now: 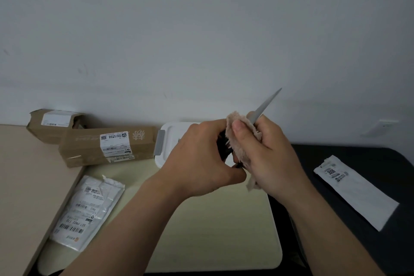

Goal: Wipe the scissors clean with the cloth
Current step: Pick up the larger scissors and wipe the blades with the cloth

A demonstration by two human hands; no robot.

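Head view: left hand [201, 159] grips mostly hidden scissors [266, 105]; right hand [273, 154] pinches cloth [239, 150].

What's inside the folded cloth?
The scissors: their blade tip emerges from the cloth, pointing up-right. The right hand grips the cloth over the rest; the left hand covers the handles.

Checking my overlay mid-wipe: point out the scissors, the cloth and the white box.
scissors [266, 105], head view, bare blade above the cloth.
cloth [252, 129], head view, upper fold beside the blade.
white box [172, 132], head view, lid.
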